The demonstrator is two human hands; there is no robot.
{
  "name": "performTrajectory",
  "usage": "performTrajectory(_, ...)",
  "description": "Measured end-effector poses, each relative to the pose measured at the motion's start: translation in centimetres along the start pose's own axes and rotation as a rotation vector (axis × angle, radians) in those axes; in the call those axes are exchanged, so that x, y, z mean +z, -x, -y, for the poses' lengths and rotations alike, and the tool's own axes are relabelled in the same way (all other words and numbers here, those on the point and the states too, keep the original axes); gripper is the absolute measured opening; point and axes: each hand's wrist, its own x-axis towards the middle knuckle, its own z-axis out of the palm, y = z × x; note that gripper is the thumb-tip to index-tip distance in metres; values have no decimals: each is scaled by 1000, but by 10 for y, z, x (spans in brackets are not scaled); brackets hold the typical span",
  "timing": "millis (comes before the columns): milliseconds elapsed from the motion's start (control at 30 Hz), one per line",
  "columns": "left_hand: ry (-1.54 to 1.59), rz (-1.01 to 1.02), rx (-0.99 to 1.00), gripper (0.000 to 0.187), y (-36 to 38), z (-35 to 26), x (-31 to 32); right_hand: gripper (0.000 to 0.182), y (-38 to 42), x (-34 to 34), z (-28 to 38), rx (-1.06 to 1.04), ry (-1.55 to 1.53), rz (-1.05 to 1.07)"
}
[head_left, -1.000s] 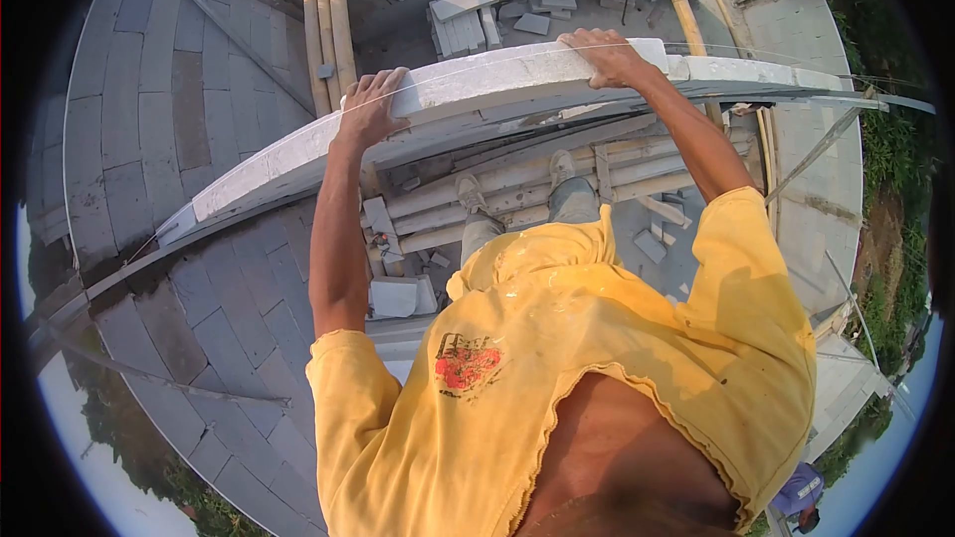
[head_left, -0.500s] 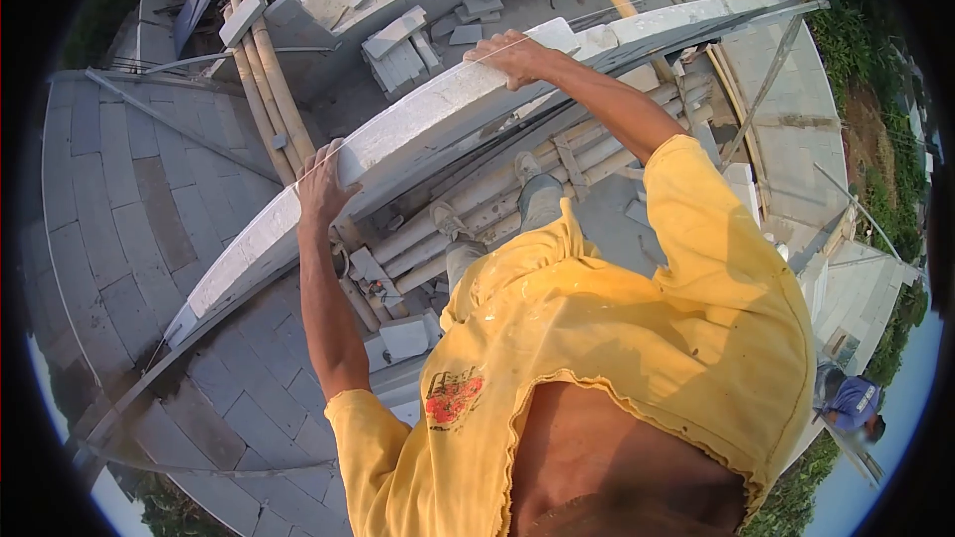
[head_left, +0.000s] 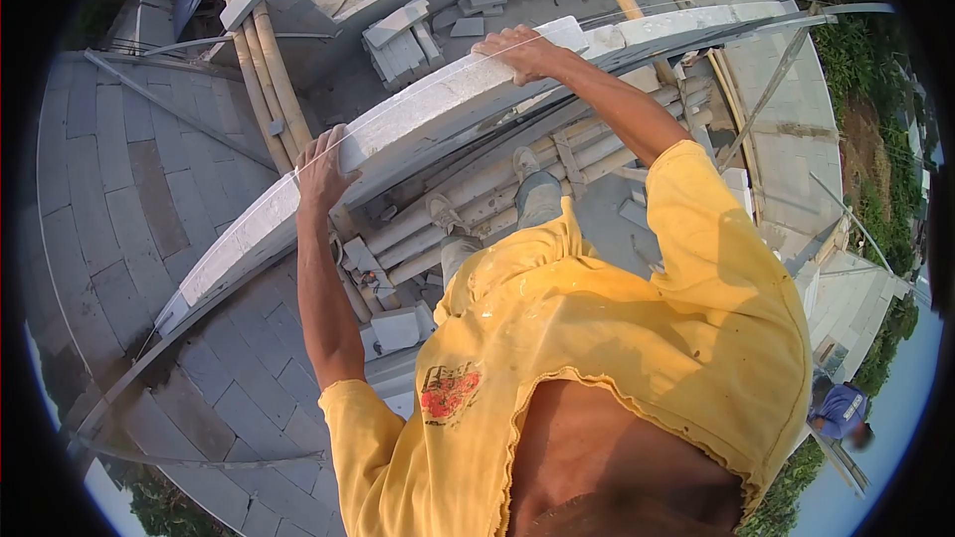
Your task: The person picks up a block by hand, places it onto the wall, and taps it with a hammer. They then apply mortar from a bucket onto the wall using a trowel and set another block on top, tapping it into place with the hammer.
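A long white lightweight concrete block [head_left: 423, 111] lies along the top of a wall. My left hand [head_left: 324, 173] is closed over its top edge toward the left, fingers on the far side and thumb on the near side. Farther right, my right hand [head_left: 517, 54] grips the same top edge near the block's right end. A thin string [head_left: 383, 104] runs along the wall top, passing by both hands. The undersides of my fingers are hidden behind the block.
Bamboo poles [head_left: 497, 209] lie under my feet as a scaffold. Stacked blocks [head_left: 398, 40] stand beyond the wall, near more upright bamboo [head_left: 267, 70]. Loose blocks [head_left: 396, 328] lie below me on the near side. A person in a blue shirt [head_left: 841, 408] is at the far right.
The view has shifted slightly. Both hands keep their hold on the block, with little visible movement along the wall.
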Motion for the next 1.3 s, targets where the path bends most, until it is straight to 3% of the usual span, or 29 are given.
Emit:
performTrajectory(400, 36, -5, 13, 109, -4, 5, 4, 101, -5, 2, 2, 33, -10, 29)
performTrajectory(500, 32, -69, -31, 119, 18, 27, -6, 101, -8, 11, -3, 10, -59, -4)
performTrajectory(667, 6, 2, -251, 132, 70, 94, -1, 100, -4, -1, 5, 46, -68, 2)
performTrajectory(800, 5, 36, -294, 129, 78, 102, 10, 98, -3, -7, 9, 49, -68, 4)
performTrajectory(1033, -24, 59, -197, 114, 50, 79, 3, 92, 3, -12, 17, 56, -68, -18)
performTrajectory(1300, -98, -10, -195, 99, 46, 82, 25, 99, 3, 17, 6, 13, 50, -139)
